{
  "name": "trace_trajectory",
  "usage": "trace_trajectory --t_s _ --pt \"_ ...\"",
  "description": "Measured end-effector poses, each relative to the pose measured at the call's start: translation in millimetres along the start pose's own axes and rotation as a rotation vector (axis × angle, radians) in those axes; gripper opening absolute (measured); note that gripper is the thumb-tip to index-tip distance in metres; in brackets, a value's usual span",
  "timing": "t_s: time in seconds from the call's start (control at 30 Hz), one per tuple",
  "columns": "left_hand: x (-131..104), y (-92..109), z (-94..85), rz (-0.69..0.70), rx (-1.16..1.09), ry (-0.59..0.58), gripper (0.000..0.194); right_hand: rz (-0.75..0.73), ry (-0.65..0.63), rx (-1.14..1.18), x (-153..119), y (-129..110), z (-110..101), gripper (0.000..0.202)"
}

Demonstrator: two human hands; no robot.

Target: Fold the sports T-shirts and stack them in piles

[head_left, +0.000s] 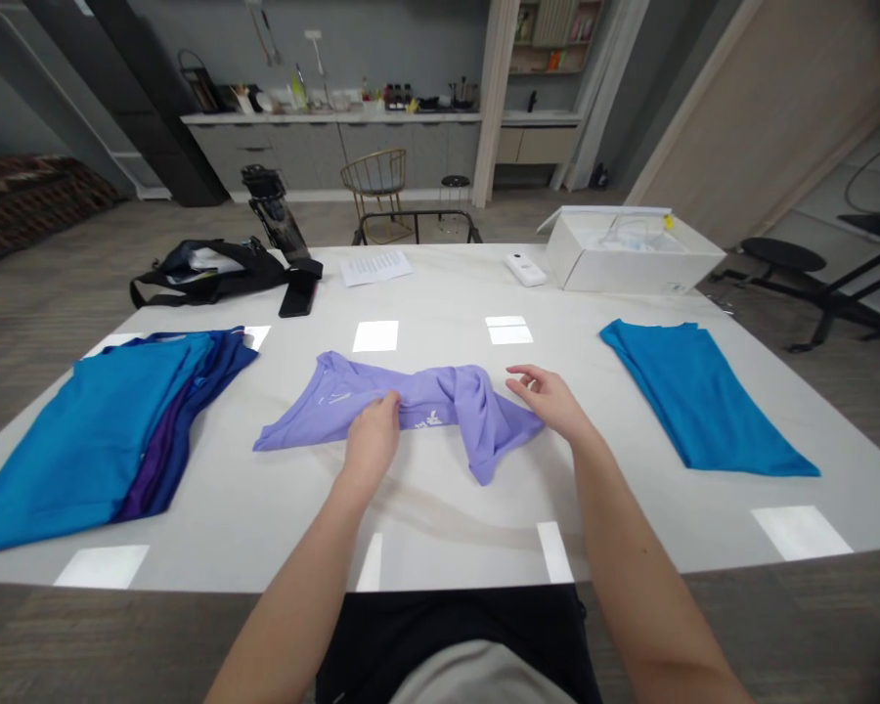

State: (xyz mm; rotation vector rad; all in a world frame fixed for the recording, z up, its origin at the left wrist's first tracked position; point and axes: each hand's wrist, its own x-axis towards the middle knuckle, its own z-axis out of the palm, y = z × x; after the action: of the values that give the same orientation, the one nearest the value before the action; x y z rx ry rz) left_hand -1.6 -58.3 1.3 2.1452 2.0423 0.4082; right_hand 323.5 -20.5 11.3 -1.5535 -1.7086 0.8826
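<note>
A lavender garment [476, 411] lies crumpled and partly folded across the middle of the white table [440, 528], with a small white print showing near its centre. My left hand [374, 435] pinches the cloth left of that print. At the garment's right end, my right hand [547, 396] hovers with fingers apart and nothing between them. To the left is a pile of blue and purple garments [95, 430], the bright blue one on top. A folded blue garment [708, 401] rests flat on the right side.
Along the far edge stand a black bag [212, 274], a dark bottle [275, 220], a phone [298, 296], a printed paper [376, 268], a small white device [526, 270] and an open white box [623, 259]. A chair [375, 176] stands beyond the table.
</note>
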Motion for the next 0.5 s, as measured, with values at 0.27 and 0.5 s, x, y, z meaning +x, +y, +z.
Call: trace_trajectory --t_s 0.27,0.5 --pt "29.8 14.9 30.3 0.309 -0.331 -0.038 0.029 -0.176 -0.271 -0.234 2.0 -6.2 37.9 0.008" --pt "14.2 25.1 12.3 0.289 -0.513 0.027 0.044 -0.308 -0.512 0.023 -14.8 -29.4 52.3 0.006"
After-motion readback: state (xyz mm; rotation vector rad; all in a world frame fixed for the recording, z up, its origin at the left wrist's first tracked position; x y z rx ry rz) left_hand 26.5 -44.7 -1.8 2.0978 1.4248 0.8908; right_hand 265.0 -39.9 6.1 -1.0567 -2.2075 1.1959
